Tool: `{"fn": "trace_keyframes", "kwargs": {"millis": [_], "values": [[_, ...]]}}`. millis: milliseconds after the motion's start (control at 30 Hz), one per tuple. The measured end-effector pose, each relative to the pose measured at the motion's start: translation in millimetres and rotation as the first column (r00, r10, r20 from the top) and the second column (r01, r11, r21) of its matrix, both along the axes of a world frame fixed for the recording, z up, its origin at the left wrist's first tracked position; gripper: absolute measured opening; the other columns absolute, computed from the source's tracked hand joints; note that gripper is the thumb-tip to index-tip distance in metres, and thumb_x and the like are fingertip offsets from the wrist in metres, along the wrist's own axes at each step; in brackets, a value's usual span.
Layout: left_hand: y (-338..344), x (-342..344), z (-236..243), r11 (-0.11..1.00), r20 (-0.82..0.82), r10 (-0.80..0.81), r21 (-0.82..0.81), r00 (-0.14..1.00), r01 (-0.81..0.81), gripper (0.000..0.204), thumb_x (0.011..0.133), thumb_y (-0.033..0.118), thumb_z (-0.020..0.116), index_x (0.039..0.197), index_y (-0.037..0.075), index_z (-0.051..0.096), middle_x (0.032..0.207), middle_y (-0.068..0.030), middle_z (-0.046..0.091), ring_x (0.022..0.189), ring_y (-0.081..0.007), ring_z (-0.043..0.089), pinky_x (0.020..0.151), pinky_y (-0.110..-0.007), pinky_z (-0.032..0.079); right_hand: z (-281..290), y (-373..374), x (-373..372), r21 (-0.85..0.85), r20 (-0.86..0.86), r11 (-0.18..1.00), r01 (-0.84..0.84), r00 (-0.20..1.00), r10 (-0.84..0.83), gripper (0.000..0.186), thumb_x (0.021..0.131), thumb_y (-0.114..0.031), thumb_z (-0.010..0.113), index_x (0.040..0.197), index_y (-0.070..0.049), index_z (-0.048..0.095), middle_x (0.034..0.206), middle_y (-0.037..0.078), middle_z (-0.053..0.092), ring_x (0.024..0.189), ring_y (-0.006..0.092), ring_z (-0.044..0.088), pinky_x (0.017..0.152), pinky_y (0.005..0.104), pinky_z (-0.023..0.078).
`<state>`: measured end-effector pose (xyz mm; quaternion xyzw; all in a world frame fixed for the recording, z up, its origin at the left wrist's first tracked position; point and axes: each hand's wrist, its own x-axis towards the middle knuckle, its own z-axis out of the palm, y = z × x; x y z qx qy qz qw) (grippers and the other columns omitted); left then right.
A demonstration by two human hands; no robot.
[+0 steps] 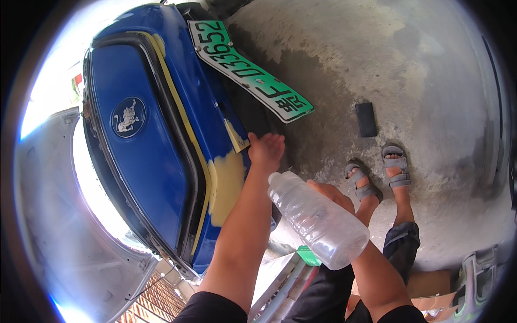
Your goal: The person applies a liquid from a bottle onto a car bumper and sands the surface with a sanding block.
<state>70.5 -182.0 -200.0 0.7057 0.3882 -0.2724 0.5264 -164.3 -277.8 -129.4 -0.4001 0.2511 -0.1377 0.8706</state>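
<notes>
My left hand [267,152] reaches to the edge of a blue car bumper [199,91], its thumb by a yellowish filler patch [236,135] and its fingers stretched out. Nothing shows in that palm. A larger patch of the same filler [225,185] covers the bumper corner beside my left forearm. My right hand [333,195] grips a clear plastic bottle [318,220] from behind, so most of its fingers are hidden. The bottle lies tilted, its neck toward my left hand, and looks to hold no coloured liquid.
A bent green-and-white licence plate [250,70] juts from the bumper. On the concrete floor [431,107] lies a flat black object [366,119] near my sandalled feet [396,159]. A grey panel [70,226] stands at the left; cardboard [431,282] lies at the lower right.
</notes>
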Motion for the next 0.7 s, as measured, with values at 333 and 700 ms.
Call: {"fn": "trace_keyframes", "kwargs": {"millis": [333, 700], "values": [[-22, -1, 2, 0.974, 0.066, 0.195, -0.126, 0.978, -0.186, 0.056, 0.103, 0.046, 0.024, 0.128, 0.0, 0.045, 0.117, -0.0123, 0.057, 0.104, -0.0276, 0.06, 0.087, -0.041, 0.047, -5, -1, -2, 0.695, 0.007, 0.719, -0.002, 1.0, -0.004, 0.037, 0.099, -0.023, 0.055, 0.126, 0.002, 0.057, 0.12, 0.009, 0.062, 0.099, 0.0135, 0.063, 0.087, 0.0284, 0.052], [-10, -14, -1, 0.971, 0.138, 0.185, -0.18, 0.973, -0.159, 0.052, 0.104, 0.043, 0.028, 0.131, 0.001, 0.042, 0.125, -0.0121, 0.053, 0.112, -0.0273, 0.056, 0.093, -0.041, 0.045, -8, -8, -1, 0.284, -0.025, 0.953, -0.107, 0.993, 0.119, 0.042, 0.099, -0.026, 0.054, 0.131, 0.001, 0.054, 0.122, 0.009, 0.059, 0.107, 0.0132, 0.06, 0.094, 0.0277, 0.049]]}}
